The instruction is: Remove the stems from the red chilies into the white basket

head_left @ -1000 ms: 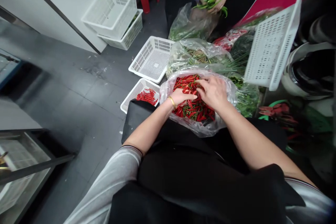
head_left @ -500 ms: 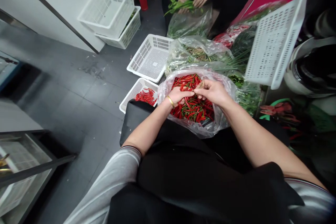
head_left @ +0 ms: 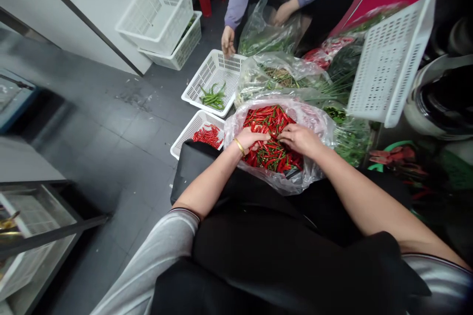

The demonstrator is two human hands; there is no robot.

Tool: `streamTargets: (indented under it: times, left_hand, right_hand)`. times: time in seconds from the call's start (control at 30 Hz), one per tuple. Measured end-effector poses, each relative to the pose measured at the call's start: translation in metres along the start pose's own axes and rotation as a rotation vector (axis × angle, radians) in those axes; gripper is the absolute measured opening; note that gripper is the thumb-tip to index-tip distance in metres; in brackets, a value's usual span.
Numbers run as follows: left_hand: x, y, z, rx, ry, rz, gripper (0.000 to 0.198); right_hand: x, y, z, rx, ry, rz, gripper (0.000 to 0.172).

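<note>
Red chilies (head_left: 271, 117) with green stems fill a clear plastic bag (head_left: 325, 125) in front of my knees. My left hand (head_left: 250, 139), a gold bangle at its wrist, is closed round a few red chilies at the left of the heap. Close by on the right, my right hand (head_left: 301, 139) has its fingertips pinched together among the chilies; what they grip is mostly hidden. A small white basket (head_left: 179, 146) beside my left knee contains loose red chilies (head_left: 208, 136).
Across from me, a co-worker's hand (head_left: 228, 42) hangs over a white basket (head_left: 192, 89) containing green peppers (head_left: 213, 97). The other rests at a bag of greens (head_left: 258, 42). Stacked baskets (head_left: 155, 15) stand at far left; a tilted basket (head_left: 388, 59) stands at right.
My right hand has moved apart from my left and down to the chilies. The co-worker's green peppers have gone from their hands into the white basket.
</note>
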State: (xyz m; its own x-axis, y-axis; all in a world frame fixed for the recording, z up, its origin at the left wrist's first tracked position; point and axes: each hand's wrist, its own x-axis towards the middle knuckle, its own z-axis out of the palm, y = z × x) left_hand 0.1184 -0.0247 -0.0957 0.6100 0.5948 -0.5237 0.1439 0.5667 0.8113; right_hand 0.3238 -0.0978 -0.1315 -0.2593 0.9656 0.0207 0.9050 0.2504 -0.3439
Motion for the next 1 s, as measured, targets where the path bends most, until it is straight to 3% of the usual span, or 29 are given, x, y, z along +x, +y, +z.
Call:
streamTargets:
  times: [0.17,0.3,0.37,0.47,0.53,0.67,0.73,0.8,0.87,0.93,1.0]
  left_hand:
    - [0.004,0.002,0.004,-0.066,0.122,0.125,0.032]
    - [0.006,-0.001,0.012,-0.021,0.128,0.115,0.037]
    - [0.006,-0.004,0.015,0.003,0.090,0.078,0.037]
    - [0.004,-0.006,0.019,-0.009,0.069,0.038,0.039]
    - [0.002,-0.004,0.018,-0.013,0.081,0.032,0.041]
    - [-0.002,0.000,0.010,-0.050,0.058,0.053,0.040]
    - [-0.003,0.000,0.007,-0.063,0.024,0.049,0.041]
    - [-0.004,-0.002,0.006,-0.048,0.012,0.049,0.039]
    - [-0.004,-0.003,0.009,-0.031,0.009,0.060,0.036]
    - [-0.004,-0.003,0.013,-0.018,-0.004,0.068,0.036]
    - [-0.003,-0.005,0.018,-0.002,-0.014,0.064,0.037]
  right_hand:
    - [0.017,0.003,-0.024,0.493,0.249,0.242,0.025]
    - [0.019,-0.013,-0.026,0.832,0.204,0.335,0.037]
    - [0.020,-0.027,-0.024,0.707,0.240,0.325,0.036]
    - [0.020,-0.043,-0.027,0.248,0.306,0.287,0.033]
    - [0.017,-0.045,-0.030,-0.003,0.224,0.324,0.035]
    - [0.006,-0.030,-0.024,-0.235,-0.253,0.487,0.034]
    - [0.003,-0.021,-0.018,-0.267,-0.386,0.486,0.028]
    - [0.002,-0.015,-0.017,-0.201,-0.332,0.475,0.021]
    - [0.005,-0.015,-0.023,0.020,-0.192,0.467,0.020]
    - [0.009,-0.023,-0.034,0.297,-0.068,0.428,0.024]
    - [0.011,-0.035,-0.043,0.418,0.043,0.365,0.027]
